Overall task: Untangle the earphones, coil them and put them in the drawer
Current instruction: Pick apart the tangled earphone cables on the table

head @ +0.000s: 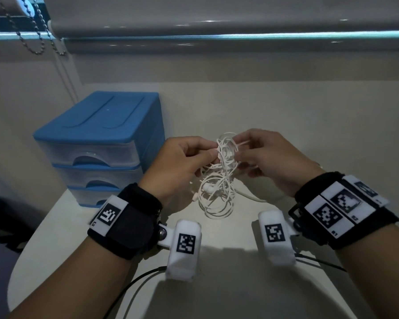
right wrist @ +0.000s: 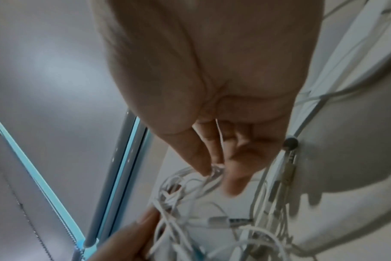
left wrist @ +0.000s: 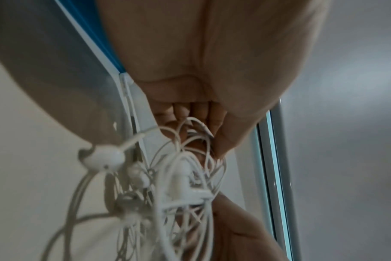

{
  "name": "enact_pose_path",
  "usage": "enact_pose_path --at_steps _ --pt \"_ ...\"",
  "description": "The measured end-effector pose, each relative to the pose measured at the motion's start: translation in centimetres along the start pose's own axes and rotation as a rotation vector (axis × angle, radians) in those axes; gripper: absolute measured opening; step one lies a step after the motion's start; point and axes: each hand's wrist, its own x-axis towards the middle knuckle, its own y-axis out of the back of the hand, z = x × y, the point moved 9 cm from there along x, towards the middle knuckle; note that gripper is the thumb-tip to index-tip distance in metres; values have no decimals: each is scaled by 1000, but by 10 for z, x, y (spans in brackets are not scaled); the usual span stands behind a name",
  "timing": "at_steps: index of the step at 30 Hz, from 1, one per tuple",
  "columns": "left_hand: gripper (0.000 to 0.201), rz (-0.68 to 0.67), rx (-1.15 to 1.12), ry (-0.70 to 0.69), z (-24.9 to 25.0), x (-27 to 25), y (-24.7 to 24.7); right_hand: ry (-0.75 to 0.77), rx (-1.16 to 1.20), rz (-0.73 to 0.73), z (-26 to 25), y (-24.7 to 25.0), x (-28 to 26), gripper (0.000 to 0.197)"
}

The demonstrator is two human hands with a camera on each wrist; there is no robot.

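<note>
A tangled bunch of white earphones (head: 219,178) hangs above the white table (head: 309,125), held between both hands. My left hand (head: 207,155) pinches strands at the tangle's upper left; the left wrist view shows the fingers (left wrist: 221,141) curled round the cord and earbuds (left wrist: 105,159) dangling below. My right hand (head: 236,149) pinches loops at the upper right, with thumb and fingers (right wrist: 199,159) closed on the earphones (right wrist: 190,194). The lower loops droop to the tabletop. The blue drawer unit (head: 101,143) stands left of my hands, its three drawers closed.
A thicker white cable (head: 251,196) lies on the table under my right hand. Black wires (head: 134,286) trail from the wrist cameras toward the near edge. A roller blind with a bead chain (head: 36,35) hangs behind the table.
</note>
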Motion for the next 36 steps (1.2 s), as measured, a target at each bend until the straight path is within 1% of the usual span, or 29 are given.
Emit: enact_pose_path --at_steps 1,2,3,4,5,7,9,10,13,15,17,18,21,24,27,30,33,36 --pt "13 3 30 -6 0 0 0 56 -56 65 -4 6 0 29" --pt "13 2 69 -14 0 1 1 118 -74 122 -10 12 -1 31" --pt "13 1 88 -15 -1 2 1 178 -46 154 -16 15 -4 27" --pt "12 3 95 -10 -2 3 3 234 3 140 -22 15 -6 19" --pt "12 5 96 -5 -2 4 3 278 36 92 -26 11 -8 13" --pt "11 11 82 -3 -2 4 2 312 4 -38 -29 -4 -14 18" --pt "13 11 68 1 -2 4 0 296 -62 -108 -24 -17 -17 19" --pt "14 6 57 15 -3 4 0 276 -47 -107 -20 -19 -17 18" --pt "20 -35 79 30 -5 6 0 231 104 -59 -10 -14 -15 11" --pt "31 -70 129 -4 -3 5 -3 207 230 -9 -4 -3 -11 9" --pt "39 -80 147 1 -4 4 -5 186 323 39 2 7 -7 8" --pt "39 -71 157 13 -7 4 -3 184 354 58 4 11 -6 7" --pt "32 -13 216 15 -7 4 2 176 410 91 9 16 -5 5" --pt "19 51 228 -12 -4 5 7 159 391 110 13 20 -4 10" --pt "14 35 239 -30 -1 5 5 105 344 45 17 14 -3 14" --pt "19 -19 186 -47 2 4 -1 57 335 -47 20 2 -7 15" --pt "17 -49 112 -73 6 3 -4 38 338 -130 18 -8 -12 15" --pt "19 -34 156 -81 8 3 0 32 378 -150 18 -12 -12 12"
